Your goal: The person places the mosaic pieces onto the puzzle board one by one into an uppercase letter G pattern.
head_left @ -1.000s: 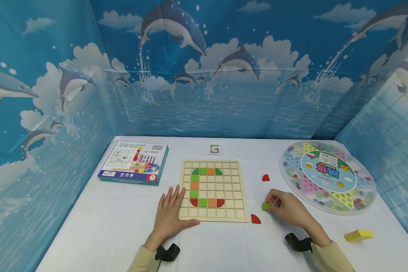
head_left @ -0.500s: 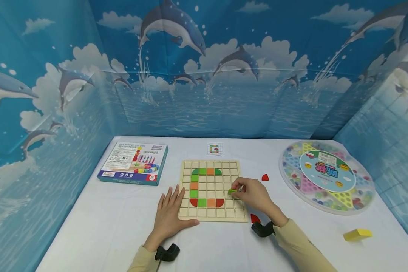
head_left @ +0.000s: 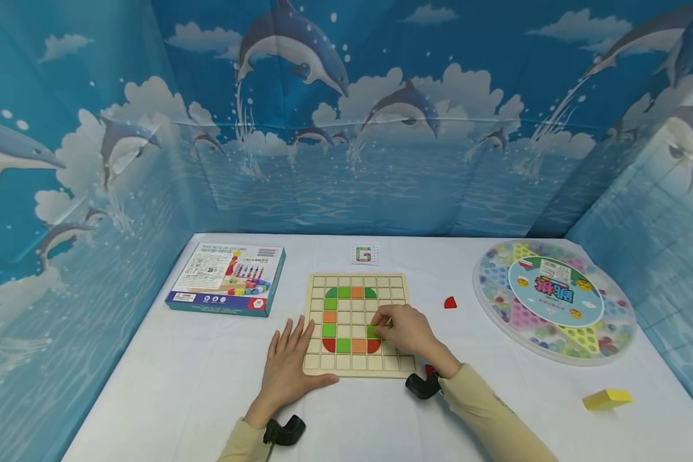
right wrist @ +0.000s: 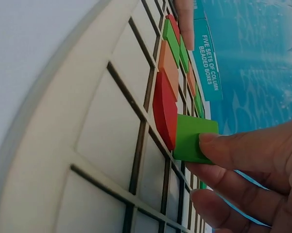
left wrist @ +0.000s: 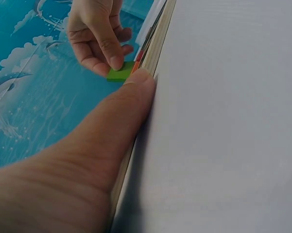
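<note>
A wooden grid board lies mid-table, with green, orange and red tiles set in a C-like line. My right hand pinches a green square tile between thumb and fingers. In the right wrist view the tile is at the board, just beside a red quarter-round tile; whether it sits in its cell I cannot tell. My left hand lies spread with straight fingers at the board's left front corner, its thumb along the front edge.
A pattern card lies behind the board. Loose red quarter-round tiles lie to its right, one plainly visible, another partly hidden by the right wrist. A boxed toy, a round marble game and a yellow block stand around.
My right hand has carried the green tile leftward from the table right of the board to the cell behind the red quarter-round. The left hand has stayed in place.
</note>
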The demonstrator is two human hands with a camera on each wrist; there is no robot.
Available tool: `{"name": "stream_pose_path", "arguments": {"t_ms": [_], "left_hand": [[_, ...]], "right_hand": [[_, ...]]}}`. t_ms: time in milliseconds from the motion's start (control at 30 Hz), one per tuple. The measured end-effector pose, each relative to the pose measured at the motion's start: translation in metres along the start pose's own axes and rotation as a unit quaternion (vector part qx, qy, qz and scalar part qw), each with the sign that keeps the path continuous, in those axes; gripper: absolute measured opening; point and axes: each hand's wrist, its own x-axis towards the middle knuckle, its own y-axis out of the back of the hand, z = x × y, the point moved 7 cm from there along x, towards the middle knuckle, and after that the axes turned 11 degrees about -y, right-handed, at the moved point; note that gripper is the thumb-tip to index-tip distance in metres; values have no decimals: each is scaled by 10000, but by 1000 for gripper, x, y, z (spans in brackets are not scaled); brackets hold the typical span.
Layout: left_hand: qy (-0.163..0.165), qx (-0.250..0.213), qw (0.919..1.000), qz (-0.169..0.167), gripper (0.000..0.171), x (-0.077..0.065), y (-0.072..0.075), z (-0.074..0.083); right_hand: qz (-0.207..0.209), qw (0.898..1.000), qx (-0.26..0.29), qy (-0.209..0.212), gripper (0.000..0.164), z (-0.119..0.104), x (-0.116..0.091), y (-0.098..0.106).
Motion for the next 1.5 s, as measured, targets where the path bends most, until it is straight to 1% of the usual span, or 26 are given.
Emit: {"name": "stream_pose_path", "arguments": {"t_ms": [167,433,733,900,1000,1033,1133,1200,1300,1367,1433,1500], "left_hand": [[-22,23,10000,20,111,0,0,0],[-68,19,10000,55,110,0,0,1],[-48,57,10000,15,111,1,-2,-1],[-55,90,9999,13,111,1,-2,-1],[-56,73,10000,32,111,1,-2,0],[-52,72,10000,36,111,1,-1,0],[-73,48,9999,50,111,1,-2,0],[-105,30,9999,64,110,1,-2,1],[-129,29,9999,67,111,1,-2,1],[-113,52,9999,66,111,1,-2,0],[-91,74,9999,58,111,1,-2,-1],[-79,88,9999,59,111,1,-2,-1]], "right_hand": [[125,9999,-37,4,10,0,1,0],[318,9990,-264,196,8,-3,2,0],[417,9976,-465,310,9,-5,4,1],[349,9964,-646,414,6,-3,4,-1],[182,9966,-640,489,3,-1,1,0],[103,9967,-607,528,5,0,1,0],[-211,9979,-360,487,12,9,-1,4],[-254,9985,-237,423,14,19,-2,11],[-8,9995,-258,197,13,40,0,29],[276,9986,-441,51,14,56,2,42],[463,9970,-607,-158,17,72,3,55],[561,9949,-769,-331,22,86,4,65]]}}
